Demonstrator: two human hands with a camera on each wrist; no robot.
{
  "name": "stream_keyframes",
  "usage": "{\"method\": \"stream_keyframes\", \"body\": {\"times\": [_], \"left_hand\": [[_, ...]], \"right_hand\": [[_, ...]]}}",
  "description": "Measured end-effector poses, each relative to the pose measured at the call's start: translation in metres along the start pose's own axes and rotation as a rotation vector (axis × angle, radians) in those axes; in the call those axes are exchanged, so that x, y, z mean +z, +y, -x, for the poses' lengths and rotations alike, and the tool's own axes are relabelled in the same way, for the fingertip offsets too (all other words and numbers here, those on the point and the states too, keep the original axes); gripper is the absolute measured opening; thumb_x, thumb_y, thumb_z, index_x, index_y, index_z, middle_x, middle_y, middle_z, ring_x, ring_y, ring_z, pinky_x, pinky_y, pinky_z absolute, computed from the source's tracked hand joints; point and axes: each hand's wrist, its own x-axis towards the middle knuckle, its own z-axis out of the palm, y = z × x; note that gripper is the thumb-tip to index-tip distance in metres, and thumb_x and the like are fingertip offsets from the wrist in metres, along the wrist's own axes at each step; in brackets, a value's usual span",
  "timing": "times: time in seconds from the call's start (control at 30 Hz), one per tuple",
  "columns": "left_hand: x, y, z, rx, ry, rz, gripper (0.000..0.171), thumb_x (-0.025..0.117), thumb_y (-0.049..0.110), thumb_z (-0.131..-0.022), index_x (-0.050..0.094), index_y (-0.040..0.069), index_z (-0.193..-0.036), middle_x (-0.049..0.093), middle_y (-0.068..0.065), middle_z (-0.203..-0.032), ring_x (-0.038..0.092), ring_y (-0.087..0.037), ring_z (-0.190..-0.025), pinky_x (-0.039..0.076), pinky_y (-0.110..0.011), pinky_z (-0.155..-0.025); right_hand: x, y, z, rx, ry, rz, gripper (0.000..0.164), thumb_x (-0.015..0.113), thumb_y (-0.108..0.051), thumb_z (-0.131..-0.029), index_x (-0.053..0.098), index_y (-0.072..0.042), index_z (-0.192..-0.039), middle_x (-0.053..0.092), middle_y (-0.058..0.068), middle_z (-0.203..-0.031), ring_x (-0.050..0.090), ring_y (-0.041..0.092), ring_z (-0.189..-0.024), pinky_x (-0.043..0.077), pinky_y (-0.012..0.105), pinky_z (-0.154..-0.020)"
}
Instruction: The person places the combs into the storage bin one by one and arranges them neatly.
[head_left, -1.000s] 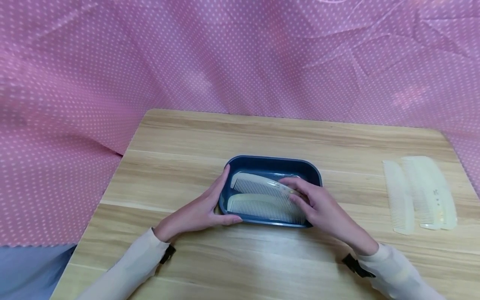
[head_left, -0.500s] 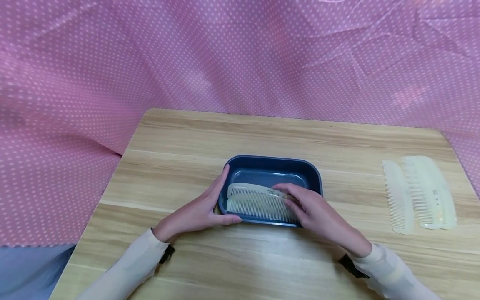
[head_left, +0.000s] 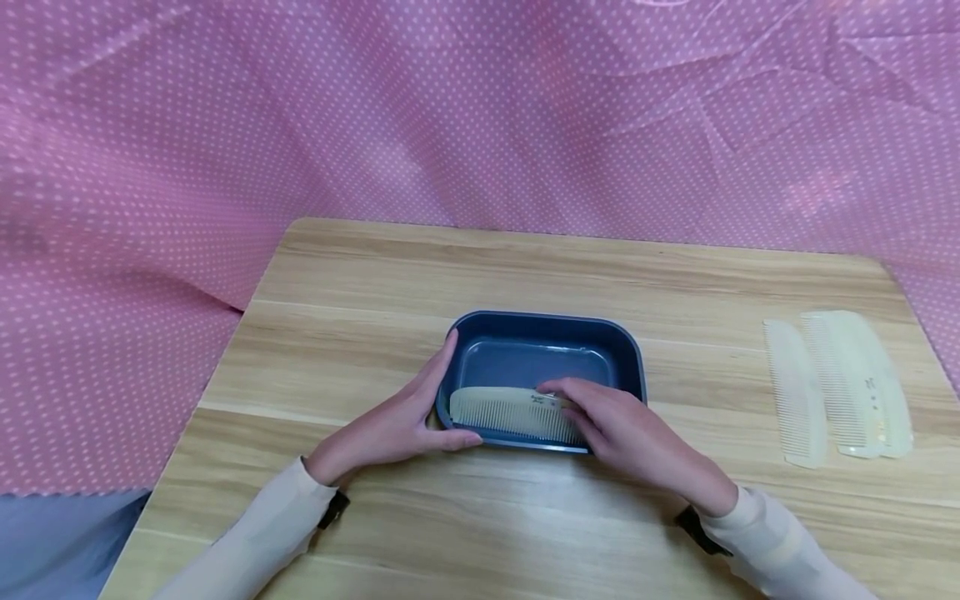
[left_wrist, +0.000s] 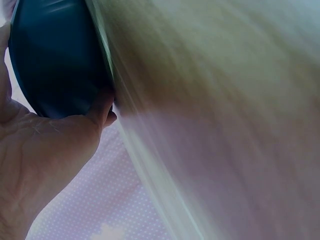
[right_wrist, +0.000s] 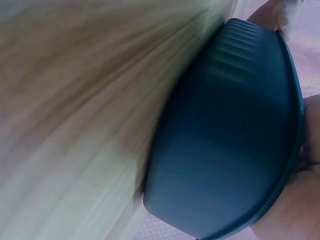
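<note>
A dark blue rectangular box [head_left: 547, 327] stands on the table. My left hand [head_left: 393, 423] grips its left end, thumb along the near side and fingers at the left rim; the left wrist view shows the palm [left_wrist: 50, 150] against the box wall [left_wrist: 57, 60]. Inside, a pale, translucent comb [head_left: 502, 410] lies along the near wall, teeth toward me. My right hand [head_left: 622, 425] pinches its right end, which the fingers hide. I cannot tell a second comb beneath it. In the right wrist view the box's outer wall [right_wrist: 225, 130] covers most of the hand [right_wrist: 295, 200].
Several more pale combs lie at the right of the wooden table [head_left: 360, 333]: a narrow comb [head_left: 797, 396] and, beside it, overlapping wider combs [head_left: 858, 383]. A pink dotted cloth [head_left: 450, 117] hangs behind the table and down its left side.
My right hand has moved the upper comb toward the near wall and slightly left, over the other comb, which it now covers. My left hand has stayed on the box.
</note>
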Motion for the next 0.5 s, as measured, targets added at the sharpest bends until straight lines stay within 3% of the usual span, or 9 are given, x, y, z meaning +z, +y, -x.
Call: {"method": "stream_keyframes", "body": {"times": [0.27,0.5], "left_hand": [[0.0006,0.0003,-0.0003,-0.005,0.006,-0.005,0.129,0.087,0.049,-0.095,-0.018,0.045,-0.171,-0.010,0.016,-0.179,0.003,-0.014,-0.165,0.022,-0.056,-0.128],[0.0005,0.0017,-0.0004,-0.006,0.005,-0.004,0.129,0.087,0.047,-0.095,-0.018,0.044,-0.171,-0.010,0.015,-0.179,0.003,-0.014,-0.165,0.022,-0.055,-0.128]], "right_hand": [[0.0030,0.0000,-0.0003,-0.011,0.018,0.083,0.041,0.073,0.002,-0.102,0.068,-0.011,-0.141,0.070,-0.001,-0.129,0.066,0.012,-0.111,0.060,0.041,-0.093],[0.0016,-0.0024,-0.0040,0.035,-0.031,0.170,0.037,0.075,-0.007,-0.103,0.070,-0.010,-0.140,0.066,0.005,-0.135,0.063,0.021,-0.120,0.056,0.047,-0.099]]}}
